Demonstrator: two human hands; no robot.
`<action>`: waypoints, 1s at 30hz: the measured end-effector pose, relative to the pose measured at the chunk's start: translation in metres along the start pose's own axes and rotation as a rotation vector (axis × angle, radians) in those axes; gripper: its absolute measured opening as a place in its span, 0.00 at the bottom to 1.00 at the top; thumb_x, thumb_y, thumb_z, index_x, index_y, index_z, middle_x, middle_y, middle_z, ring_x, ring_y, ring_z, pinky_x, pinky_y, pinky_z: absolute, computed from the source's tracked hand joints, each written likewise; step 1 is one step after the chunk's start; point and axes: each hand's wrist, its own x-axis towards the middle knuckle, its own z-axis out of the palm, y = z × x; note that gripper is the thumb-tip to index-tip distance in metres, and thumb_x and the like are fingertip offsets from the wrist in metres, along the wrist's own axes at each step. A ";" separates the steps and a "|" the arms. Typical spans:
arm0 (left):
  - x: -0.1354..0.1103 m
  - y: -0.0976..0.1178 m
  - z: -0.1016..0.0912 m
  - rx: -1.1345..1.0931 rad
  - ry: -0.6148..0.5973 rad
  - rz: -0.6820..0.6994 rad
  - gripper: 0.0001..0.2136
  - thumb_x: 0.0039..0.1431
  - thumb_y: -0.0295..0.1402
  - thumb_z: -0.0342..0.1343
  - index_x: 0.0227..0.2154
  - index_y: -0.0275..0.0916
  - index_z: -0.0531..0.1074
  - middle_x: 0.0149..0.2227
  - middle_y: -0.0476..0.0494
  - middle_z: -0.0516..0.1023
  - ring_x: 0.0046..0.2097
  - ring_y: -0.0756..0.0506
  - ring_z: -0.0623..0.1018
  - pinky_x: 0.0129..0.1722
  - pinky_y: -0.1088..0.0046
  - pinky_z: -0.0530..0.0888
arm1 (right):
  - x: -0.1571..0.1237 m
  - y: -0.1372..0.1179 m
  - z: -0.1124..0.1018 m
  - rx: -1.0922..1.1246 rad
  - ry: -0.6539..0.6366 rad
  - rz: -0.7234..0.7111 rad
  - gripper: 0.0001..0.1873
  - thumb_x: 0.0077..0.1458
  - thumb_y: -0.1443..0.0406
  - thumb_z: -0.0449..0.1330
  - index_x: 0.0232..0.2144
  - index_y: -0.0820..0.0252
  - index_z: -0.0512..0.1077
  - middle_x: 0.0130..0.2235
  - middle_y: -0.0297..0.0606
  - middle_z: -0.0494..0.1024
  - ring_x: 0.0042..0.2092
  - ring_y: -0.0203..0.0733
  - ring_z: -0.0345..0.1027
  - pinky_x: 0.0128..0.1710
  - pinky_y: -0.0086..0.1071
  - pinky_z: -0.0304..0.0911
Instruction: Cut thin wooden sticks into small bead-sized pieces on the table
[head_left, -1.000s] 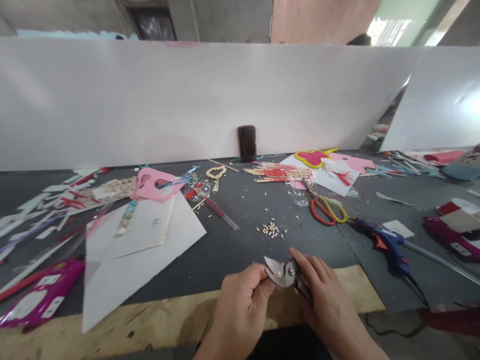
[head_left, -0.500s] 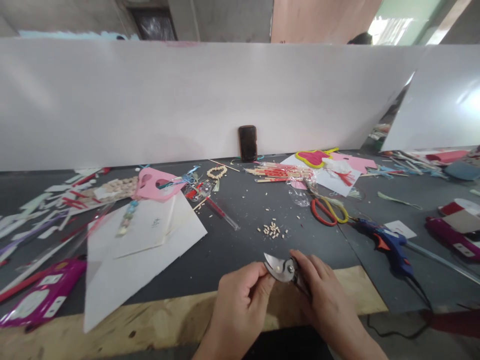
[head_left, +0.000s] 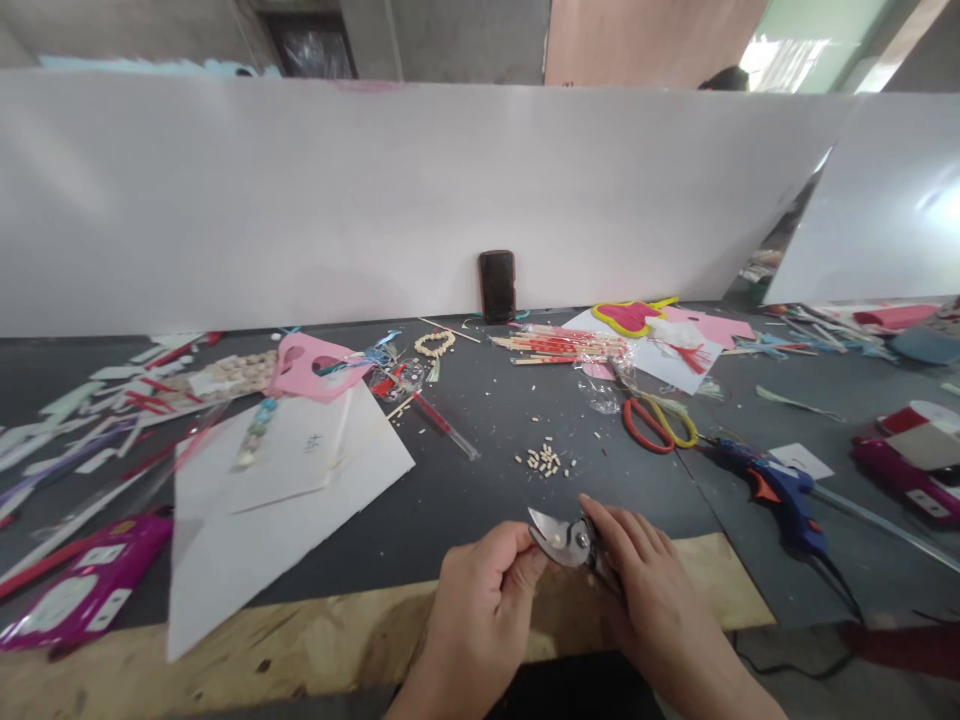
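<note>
My right hand (head_left: pixel 649 580) is wrapped round the handles of a pair of pruning shears (head_left: pixel 574 543), whose curved metal blades stand apart and point left. My left hand (head_left: pixel 487 605) is closed in a pinch right at the blade tips. A pale round end of a thin stick (head_left: pixel 556 540) shows between the blades; the rest of it is hidden by the left fingers and the lower blade. Just beyond the shears, a small heap of short pale cut pieces (head_left: pixel 545 460) lies on the dark tabletop (head_left: pixel 450 510).
Red-wrapped sticks (head_left: pixel 562 345) lie farther back, near a phone (head_left: pixel 497 287) leaning on the white partition (head_left: pixel 360 200). To the right are scissors (head_left: pixel 660 422) and a blue glue gun (head_left: pixel 780 490) with its cord. White boards (head_left: pixel 300 540) and a purple case (head_left: pixel 90 585) are at left.
Almost nothing differs. Both hands and the shears keep nearly the same place, and the blades remain apart around the pale end.
</note>
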 end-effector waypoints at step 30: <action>0.002 0.007 -0.006 -0.046 -0.032 -0.010 0.13 0.63 0.35 0.48 0.27 0.38 0.73 0.23 0.51 0.75 0.26 0.51 0.72 0.26 0.81 0.64 | 0.001 0.001 0.002 0.047 -0.014 0.030 0.34 0.48 0.75 0.50 0.59 0.60 0.54 0.47 0.46 0.71 0.47 0.47 0.66 0.44 0.42 0.66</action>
